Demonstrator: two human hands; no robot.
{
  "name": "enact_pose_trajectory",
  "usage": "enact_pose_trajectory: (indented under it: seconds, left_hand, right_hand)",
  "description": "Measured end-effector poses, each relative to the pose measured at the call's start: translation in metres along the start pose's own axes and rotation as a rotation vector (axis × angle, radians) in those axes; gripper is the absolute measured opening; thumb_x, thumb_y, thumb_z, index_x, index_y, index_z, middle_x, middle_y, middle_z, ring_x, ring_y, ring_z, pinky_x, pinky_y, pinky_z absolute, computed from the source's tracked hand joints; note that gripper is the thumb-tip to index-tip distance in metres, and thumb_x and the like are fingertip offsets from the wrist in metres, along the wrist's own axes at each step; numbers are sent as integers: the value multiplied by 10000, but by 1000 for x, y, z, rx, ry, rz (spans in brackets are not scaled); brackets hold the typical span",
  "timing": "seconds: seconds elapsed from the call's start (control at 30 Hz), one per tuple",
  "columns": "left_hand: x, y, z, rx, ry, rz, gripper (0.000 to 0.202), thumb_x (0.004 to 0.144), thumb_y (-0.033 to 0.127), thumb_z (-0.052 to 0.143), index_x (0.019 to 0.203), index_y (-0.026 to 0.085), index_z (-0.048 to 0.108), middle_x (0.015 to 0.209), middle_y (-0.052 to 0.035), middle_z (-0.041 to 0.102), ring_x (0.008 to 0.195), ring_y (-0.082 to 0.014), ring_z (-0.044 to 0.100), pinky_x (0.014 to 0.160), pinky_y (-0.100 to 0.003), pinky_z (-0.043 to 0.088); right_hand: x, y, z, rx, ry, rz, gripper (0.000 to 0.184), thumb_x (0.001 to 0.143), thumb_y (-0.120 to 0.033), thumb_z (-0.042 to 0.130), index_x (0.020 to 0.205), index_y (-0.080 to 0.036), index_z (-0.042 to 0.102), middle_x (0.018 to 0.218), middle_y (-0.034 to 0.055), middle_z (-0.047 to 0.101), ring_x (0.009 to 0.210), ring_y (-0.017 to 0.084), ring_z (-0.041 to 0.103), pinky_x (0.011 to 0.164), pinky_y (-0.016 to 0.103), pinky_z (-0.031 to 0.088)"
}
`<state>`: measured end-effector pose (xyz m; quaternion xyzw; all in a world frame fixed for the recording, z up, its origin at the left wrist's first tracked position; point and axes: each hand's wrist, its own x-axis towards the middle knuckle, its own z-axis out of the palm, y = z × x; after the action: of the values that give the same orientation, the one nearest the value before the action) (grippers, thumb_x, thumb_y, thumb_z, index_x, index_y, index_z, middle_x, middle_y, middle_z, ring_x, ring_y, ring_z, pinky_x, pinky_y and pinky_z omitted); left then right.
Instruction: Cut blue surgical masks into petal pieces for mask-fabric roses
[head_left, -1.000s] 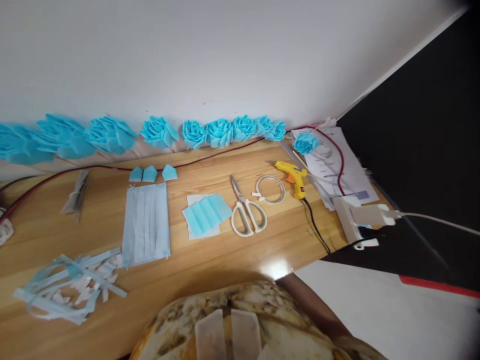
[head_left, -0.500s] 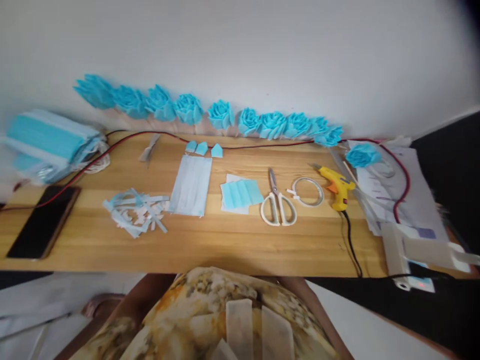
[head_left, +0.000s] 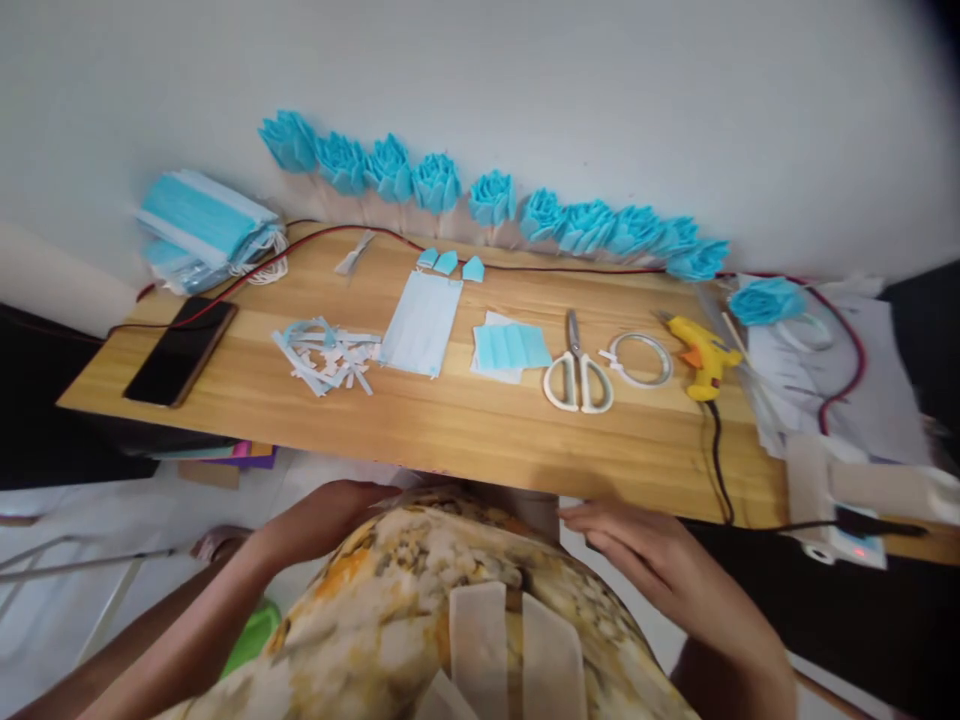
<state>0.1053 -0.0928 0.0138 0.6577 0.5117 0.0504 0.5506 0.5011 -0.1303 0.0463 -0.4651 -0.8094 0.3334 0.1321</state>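
My right hand hovers just below the front edge of the wooden table, fingers stretched out toward the left, holding nothing. My left hand lies against my patterned clothing under the table edge; its fingers are hidden. On the table lie white-handled scissors, a folded blue mask piece, a flat face mask, a heap of cut strips, a tape ring and a yellow glue gun.
A row of blue fabric roses leans on the wall. A stack of masks and a black phone lie at the left. Papers, a red cable and a power strip crowd the right end.
The view has tilted down and pulled back from the table. Both my hands have come into sight below the table edge. Nothing on the table has moved.
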Motion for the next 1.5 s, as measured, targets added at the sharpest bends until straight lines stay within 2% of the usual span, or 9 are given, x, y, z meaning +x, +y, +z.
enact_pose_trajectory:
  seconds: [0.1,0.2,0.33,0.47,0.8,0.97,1.17,1.3,1.5]
  left_hand:
    - [-23,17,-25,217,-60,120,358,1013,316,579,1324,274,750,1280,-29,778,1086,-232,769,902,-248,537]
    - [-25,39,-48,272,30,339,359,1022,343,586,1337,255,733,1222,-41,801,1063,-205,769,905,-259,563]
    - [12,56,-60,478,186,550,394,1074,387,497,1388,252,693,1276,-86,778,1128,-226,750,961,-325,574]
    - [65,69,-55,695,184,659,435,1099,421,419,1397,232,674,1361,-109,733,1209,-274,715,1005,-396,558]
    - [150,117,-32,1035,245,530,291,1024,236,546,1226,136,729,1212,-152,743,1158,-339,674,919,-436,548]
    - [180,115,-24,1050,265,538,317,1008,280,614,1252,106,717,1232,-175,705,1175,-361,631,955,-465,534]
    - [183,107,-21,1030,246,537,270,1000,279,632,1189,113,732,1214,-162,695,1154,-339,621,932,-443,533]
    - [178,106,-18,1041,216,519,270,996,284,637,1188,122,736,1240,-155,688,1146,-340,619,920,-446,534]
    - [165,102,-8,1049,173,521,347,1026,362,594,1233,118,728,1234,-167,682,1146,-343,631,950,-459,539]
  right_hand:
    - [25,-9,-14,-13,12,-114,303,1086,-282,492,1061,-239,791,1160,55,827,1021,192,805,885,294,640]
    - [50,-9,-20,-32,55,-171,299,1083,-305,502,1077,-247,795,1152,46,829,1026,196,802,910,311,626]
    - [71,14,-28,-197,283,-82,267,1048,-327,549,1116,-233,789,1106,75,828,1005,260,795,886,381,618]
    - [85,45,-40,-370,430,137,260,1016,-295,556,1114,-200,777,1073,113,808,957,292,776,800,395,585]
    - [144,19,-45,-745,49,582,558,1014,-407,611,1493,-127,566,1080,222,796,965,381,760,684,380,465]
    - [154,30,-48,-761,53,555,540,1013,-336,591,1507,-128,524,1101,213,792,986,379,756,685,373,452]
    - [158,38,-64,-818,103,520,476,995,-320,619,1446,-170,594,1130,194,778,949,356,742,651,361,446]
    - [168,29,-69,-785,162,337,350,1042,-313,549,1336,-186,690,1202,173,754,1072,343,708,725,372,469]
    - [205,35,-56,-623,12,83,275,1054,-262,549,1262,-215,722,1253,114,740,1138,288,680,849,357,486]
